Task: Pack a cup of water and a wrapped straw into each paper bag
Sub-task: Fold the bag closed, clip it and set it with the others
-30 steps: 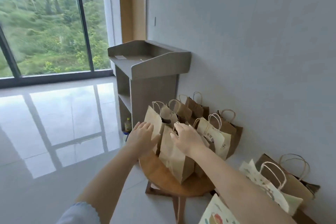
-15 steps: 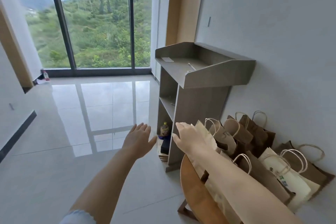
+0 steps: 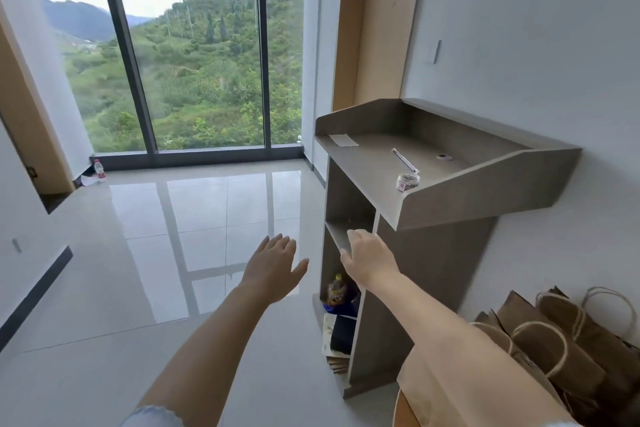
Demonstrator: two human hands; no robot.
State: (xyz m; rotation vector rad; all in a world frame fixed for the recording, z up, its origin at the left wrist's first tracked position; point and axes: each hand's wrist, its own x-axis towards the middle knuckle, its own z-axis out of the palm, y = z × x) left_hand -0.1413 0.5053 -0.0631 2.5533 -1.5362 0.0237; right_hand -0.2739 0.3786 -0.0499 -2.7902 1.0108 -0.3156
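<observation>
Both of my hands are raised in front of me, holding nothing. My left hand (image 3: 273,269) hangs over the glossy pale tiled floor (image 3: 121,288), its fingers (image 3: 277,246) straight and spread wide, palm turned down. My right hand (image 3: 369,260) reaches in front of the grey wooden lectern-style stand (image 3: 433,253), at the level of its middle shelf; its fingers look loosely extended, though I cannot tell whether they touch the shelf edge.

The brown paper bags with twisted cord handles (image 3: 561,340) stand bunched at the lower right against the white wall (image 3: 519,45), just past my right forearm. A lighter tan paper bag (image 3: 415,381) sits close under that forearm, beside the rim of the round wooden table (image 3: 401,409) at the bottom edge. I see no cup or wrapped straw that I can identify near the bags.

On the stand's sloped top lie a small white slip of paper (image 3: 343,140), a thin silvery strip (image 3: 403,159) and a small clear jar (image 3: 407,181). In the bottom compartment stands a bottle with a yellow cap (image 3: 337,291) above some dark and pale packets. A plastic water bottle with a red label (image 3: 99,170) stands on the floor by the tall dark-framed window (image 3: 194,62).
</observation>
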